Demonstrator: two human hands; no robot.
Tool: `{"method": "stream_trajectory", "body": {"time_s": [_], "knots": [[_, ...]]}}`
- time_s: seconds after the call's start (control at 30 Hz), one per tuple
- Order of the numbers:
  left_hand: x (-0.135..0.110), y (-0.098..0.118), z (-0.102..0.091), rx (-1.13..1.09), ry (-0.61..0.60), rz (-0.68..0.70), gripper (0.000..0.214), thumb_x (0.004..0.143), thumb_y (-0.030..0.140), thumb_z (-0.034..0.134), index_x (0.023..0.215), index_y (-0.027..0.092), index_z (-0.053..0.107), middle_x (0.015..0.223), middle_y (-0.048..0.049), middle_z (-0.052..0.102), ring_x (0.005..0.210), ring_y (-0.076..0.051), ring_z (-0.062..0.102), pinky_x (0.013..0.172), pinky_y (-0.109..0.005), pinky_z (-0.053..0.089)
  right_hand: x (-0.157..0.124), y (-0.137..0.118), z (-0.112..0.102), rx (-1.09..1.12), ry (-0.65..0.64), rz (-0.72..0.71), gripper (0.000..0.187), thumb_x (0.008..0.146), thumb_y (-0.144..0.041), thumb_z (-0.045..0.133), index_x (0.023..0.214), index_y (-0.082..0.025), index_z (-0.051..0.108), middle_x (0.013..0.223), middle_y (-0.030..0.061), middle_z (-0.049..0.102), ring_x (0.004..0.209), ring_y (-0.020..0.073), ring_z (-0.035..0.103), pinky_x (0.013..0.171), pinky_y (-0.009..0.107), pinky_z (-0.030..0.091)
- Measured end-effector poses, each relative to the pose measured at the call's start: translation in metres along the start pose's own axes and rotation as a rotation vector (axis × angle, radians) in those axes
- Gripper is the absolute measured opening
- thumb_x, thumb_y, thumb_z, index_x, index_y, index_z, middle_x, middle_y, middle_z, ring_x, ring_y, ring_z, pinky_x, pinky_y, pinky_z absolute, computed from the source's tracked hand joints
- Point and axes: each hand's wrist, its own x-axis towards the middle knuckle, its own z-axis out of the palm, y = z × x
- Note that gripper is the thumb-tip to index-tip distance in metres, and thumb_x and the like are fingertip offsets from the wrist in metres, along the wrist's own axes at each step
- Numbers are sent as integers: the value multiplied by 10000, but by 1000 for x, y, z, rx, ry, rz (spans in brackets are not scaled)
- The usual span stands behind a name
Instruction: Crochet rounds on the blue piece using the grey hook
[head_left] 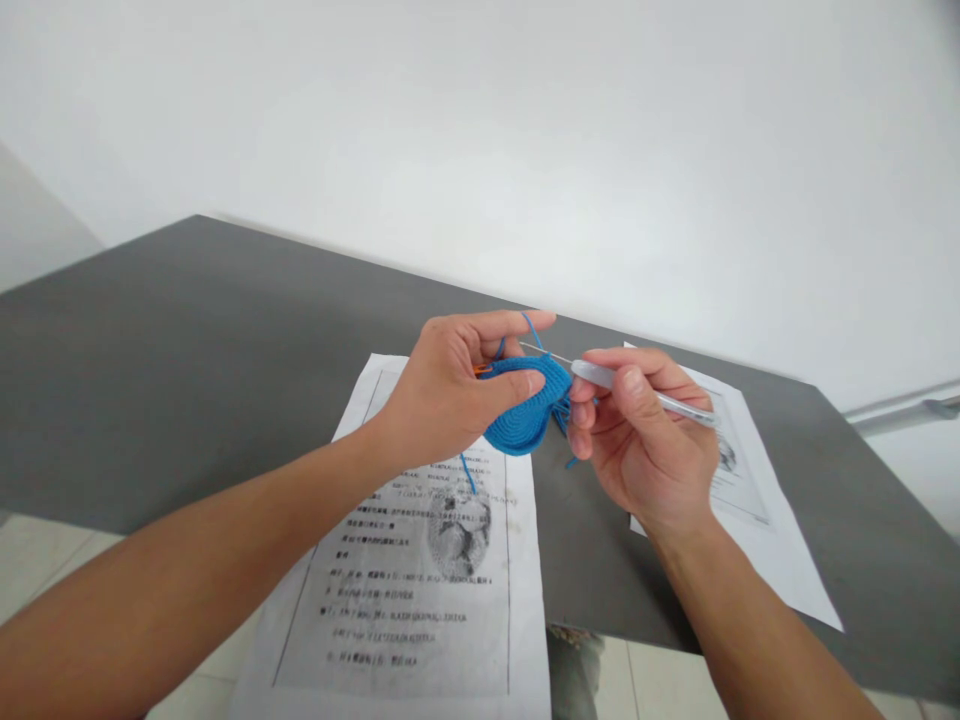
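My left hand (469, 385) pinches a blue crocheted piece (517, 415), its thumb pressed on the front of the ribbed stitches. Its index finger stretches out to the right with a strand of blue yarn (533, 330) looped over it. A small orange stitch marker (481, 370) shows at the piece's upper left edge. In my right hand (637, 420) is a crochet hook (592, 373) with a pale handle, gripped like a pen. Its thin metal shaft reaches left to the top edge of the blue piece. Loose blue yarn hangs behind the piece, partly hidden by my right fingers.
A printed sheet (420, 620) with text and a picture lies under my left hand, overhanging the near edge of the dark grey table (187, 380). Another printed sheet (780, 540) lies at the right. Behind the table stands a white wall (480, 150).
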Motion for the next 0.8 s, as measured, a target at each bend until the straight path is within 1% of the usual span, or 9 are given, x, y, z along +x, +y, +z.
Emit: {"method": "stream_trajectory", "body": {"time_s": [0.2,0.37,0.53,0.67,0.8], "knots": [[1,-2,0,-13,-5,3,586,723,146,886,1302,116,800,784,21,649,647,-97,559,575,-226,454,1,-1,-4,-47,-9,-44,136,919,-336,844,1025,-252,849,793,2,792,549,113,685,407,200,581],[0,-1,-1,-16,-34,-17,646,736,148,871,1372,115,761,785,13,677,649,-108,577,590,-234,474,2,-4,-7,-80,-28,-78,153,892,-328,872,1017,-241,860,802,18,798,538,123,694,397,217,595],[-2,5,0,71,-44,-33,629,718,129,841,1344,128,783,735,34,643,587,-88,517,528,-218,423,3,-10,-12,-167,-59,-103,138,900,-323,863,1006,-234,865,782,28,790,505,135,691,375,236,587],[-2,6,2,118,-38,-28,615,727,139,829,1341,125,787,722,39,633,605,-87,513,550,-211,440,2,-13,-16,-211,-76,-142,119,912,-298,847,1006,-229,869,784,36,793,493,139,692,375,247,580],[-1,5,1,119,-41,-22,616,735,141,829,1347,108,779,725,38,629,615,-82,506,550,-202,439,2,-14,-19,-251,-82,-190,114,927,-270,825,1026,-235,870,798,48,801,522,146,696,358,247,553]]}}
